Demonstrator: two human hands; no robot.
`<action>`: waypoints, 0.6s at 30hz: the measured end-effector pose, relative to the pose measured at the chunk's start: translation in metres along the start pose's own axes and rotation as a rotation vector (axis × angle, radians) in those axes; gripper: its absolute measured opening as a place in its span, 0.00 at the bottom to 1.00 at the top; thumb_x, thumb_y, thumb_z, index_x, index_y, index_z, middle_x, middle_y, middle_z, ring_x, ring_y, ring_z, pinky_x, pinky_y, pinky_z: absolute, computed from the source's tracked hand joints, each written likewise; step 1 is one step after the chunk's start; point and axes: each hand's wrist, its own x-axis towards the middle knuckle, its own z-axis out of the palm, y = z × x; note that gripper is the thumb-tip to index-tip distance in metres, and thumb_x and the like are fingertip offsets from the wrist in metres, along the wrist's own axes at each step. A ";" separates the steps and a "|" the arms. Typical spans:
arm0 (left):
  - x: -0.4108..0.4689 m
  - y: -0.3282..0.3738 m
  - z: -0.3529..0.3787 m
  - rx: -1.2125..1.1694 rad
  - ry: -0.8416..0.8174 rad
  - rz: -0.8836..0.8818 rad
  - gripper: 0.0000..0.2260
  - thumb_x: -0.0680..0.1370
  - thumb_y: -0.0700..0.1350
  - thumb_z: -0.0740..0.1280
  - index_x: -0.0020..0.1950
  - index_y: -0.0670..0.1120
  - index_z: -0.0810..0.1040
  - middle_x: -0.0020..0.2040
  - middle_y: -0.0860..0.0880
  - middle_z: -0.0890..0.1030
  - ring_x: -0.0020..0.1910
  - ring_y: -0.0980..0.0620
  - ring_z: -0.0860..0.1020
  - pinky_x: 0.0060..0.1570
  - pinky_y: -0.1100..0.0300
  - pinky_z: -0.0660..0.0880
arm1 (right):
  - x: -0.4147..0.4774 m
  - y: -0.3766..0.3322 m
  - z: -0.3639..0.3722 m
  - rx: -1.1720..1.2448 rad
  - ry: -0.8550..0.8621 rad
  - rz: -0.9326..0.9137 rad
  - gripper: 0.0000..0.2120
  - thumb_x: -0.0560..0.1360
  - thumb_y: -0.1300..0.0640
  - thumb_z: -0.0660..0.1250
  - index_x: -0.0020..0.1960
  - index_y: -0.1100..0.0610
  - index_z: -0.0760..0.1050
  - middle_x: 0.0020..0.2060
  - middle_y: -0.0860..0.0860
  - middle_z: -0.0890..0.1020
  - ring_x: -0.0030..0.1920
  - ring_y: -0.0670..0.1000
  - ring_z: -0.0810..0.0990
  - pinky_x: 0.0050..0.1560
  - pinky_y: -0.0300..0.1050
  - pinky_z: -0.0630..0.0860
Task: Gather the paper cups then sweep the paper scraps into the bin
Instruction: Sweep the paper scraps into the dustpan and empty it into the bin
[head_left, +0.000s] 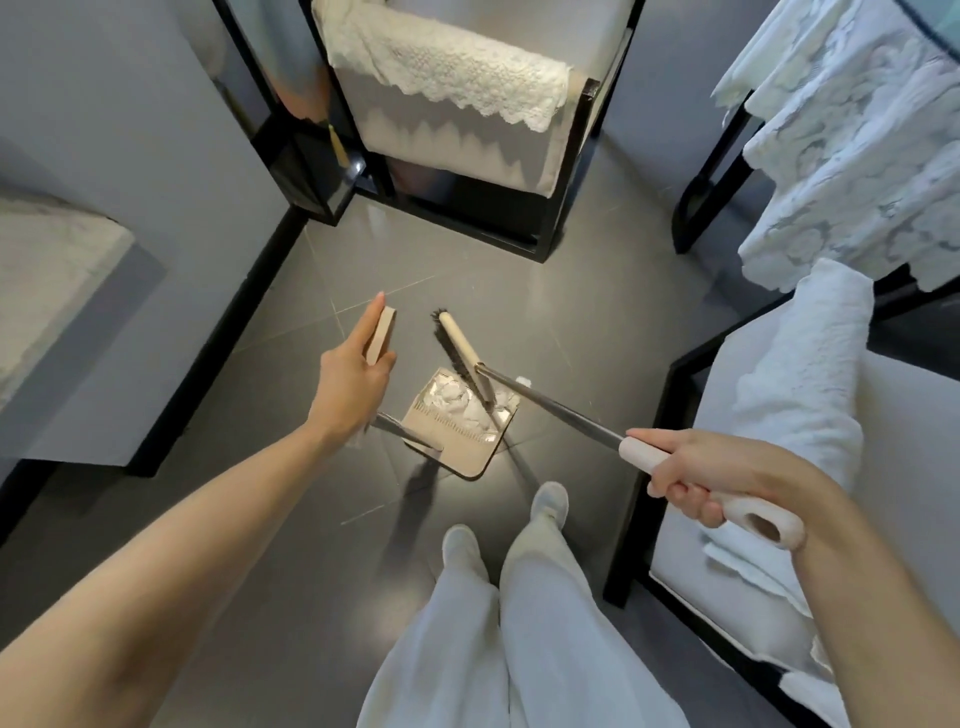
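The paper scraps (464, 404) are white, crumpled pieces heaped together inside my dustpan (460, 448), at the centre of the frame. The dustpan is beige, with a row of comb teeth across its tray, and sits low over the grey floor; its upright handle ends in a flat beige grip held in my left hand (347, 375). My broom (464, 354) has a beige head with dark bristles, tilted, its lower end among the scraps. Its metal shaft runs to the lower right, where my right hand (698, 475) grips the pale handle.
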 end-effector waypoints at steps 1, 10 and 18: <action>-0.002 -0.001 -0.002 0.004 0.001 0.003 0.31 0.80 0.39 0.64 0.75 0.66 0.56 0.60 0.54 0.70 0.41 0.58 0.76 0.33 0.78 0.70 | -0.001 0.003 0.001 0.019 0.015 -0.007 0.33 0.75 0.70 0.60 0.73 0.43 0.63 0.25 0.52 0.68 0.21 0.45 0.63 0.19 0.34 0.62; -0.018 -0.015 -0.006 0.050 -0.013 0.021 0.30 0.80 0.41 0.65 0.76 0.61 0.57 0.67 0.49 0.72 0.54 0.54 0.75 0.44 0.72 0.69 | 0.026 0.009 0.019 0.144 0.171 -0.021 0.35 0.74 0.71 0.59 0.76 0.46 0.59 0.21 0.52 0.71 0.19 0.45 0.65 0.19 0.35 0.65; -0.002 -0.003 0.000 0.112 -0.073 0.064 0.31 0.79 0.41 0.66 0.76 0.61 0.57 0.70 0.47 0.70 0.57 0.48 0.75 0.49 0.63 0.75 | 0.044 0.016 0.021 0.128 0.224 0.022 0.36 0.73 0.71 0.60 0.76 0.46 0.59 0.22 0.53 0.74 0.20 0.46 0.68 0.22 0.36 0.69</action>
